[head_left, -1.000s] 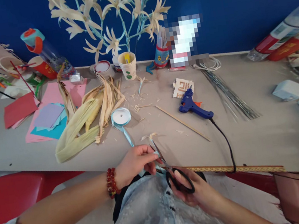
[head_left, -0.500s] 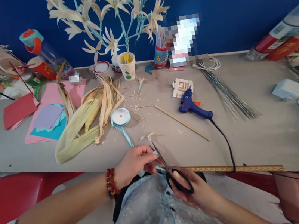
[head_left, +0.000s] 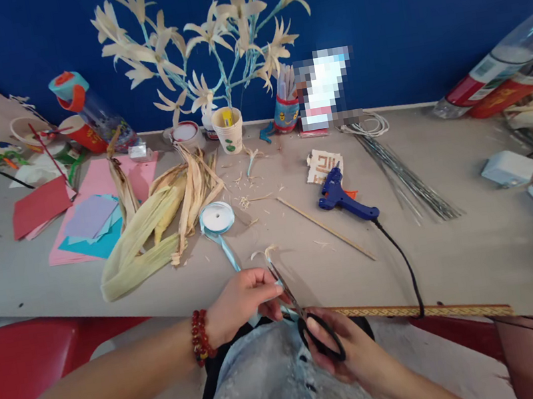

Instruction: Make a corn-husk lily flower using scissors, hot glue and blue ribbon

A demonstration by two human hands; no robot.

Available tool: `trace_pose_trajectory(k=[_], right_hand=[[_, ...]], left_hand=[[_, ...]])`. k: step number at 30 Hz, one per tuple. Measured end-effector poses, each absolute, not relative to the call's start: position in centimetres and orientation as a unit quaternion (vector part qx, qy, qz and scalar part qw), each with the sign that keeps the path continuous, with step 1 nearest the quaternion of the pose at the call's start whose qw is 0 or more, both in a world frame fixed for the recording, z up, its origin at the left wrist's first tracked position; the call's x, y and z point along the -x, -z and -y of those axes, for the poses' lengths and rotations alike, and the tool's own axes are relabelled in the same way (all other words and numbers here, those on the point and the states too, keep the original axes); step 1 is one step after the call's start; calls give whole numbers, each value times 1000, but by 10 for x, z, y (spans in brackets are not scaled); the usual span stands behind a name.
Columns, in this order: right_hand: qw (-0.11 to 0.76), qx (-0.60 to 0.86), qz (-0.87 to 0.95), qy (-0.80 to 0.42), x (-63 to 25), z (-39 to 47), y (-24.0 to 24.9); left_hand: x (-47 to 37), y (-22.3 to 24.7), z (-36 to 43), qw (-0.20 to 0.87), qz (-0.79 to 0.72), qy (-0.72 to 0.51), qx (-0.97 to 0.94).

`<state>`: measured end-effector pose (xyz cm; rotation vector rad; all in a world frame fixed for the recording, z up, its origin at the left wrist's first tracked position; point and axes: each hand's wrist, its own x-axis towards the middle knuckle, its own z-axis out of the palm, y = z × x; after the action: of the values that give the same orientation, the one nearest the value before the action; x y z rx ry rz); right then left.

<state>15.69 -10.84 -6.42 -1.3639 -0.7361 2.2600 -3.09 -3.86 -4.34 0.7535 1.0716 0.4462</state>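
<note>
At the table's front edge my left hand point(head_left: 245, 301) pinches a light blue ribbon point(head_left: 228, 254) between thumb and fingers. The ribbon runs back to a white spool point(head_left: 217, 218) lying flat. My right hand point(head_left: 347, 342) grips the black handles of a pair of scissors point(head_left: 295, 301). Their blades point away from me and lie right beside the left fingertips. Whether they touch the ribbon I cannot tell. Just past the blade tips lie pale curled scraps point(head_left: 269, 251). My left fingers partly cover the ribbon's end.
Corn husks point(head_left: 138, 253) and coloured paper point(head_left: 92, 217) lie left. A blue glue gun point(head_left: 344, 197), its cord trailing over the front edge, a thin stick point(head_left: 326, 227) and metal wires point(head_left: 409, 173) lie right. Husk flowers point(head_left: 210, 33) stand in a paper cup point(head_left: 229, 131) at the back.
The camera view has tilted up a little, so the table's things sit lower in the picture. Both hands keep nearly the same pose, with the scissors still beside the left fingers.
</note>
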Motion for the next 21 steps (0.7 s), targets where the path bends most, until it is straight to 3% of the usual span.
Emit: trace_pose_trajectory(k=[21], right_hand=[[201, 508, 282, -789, -153, 108, 64]], left_hand=[[31, 45, 41, 762, -500, -226, -344]])
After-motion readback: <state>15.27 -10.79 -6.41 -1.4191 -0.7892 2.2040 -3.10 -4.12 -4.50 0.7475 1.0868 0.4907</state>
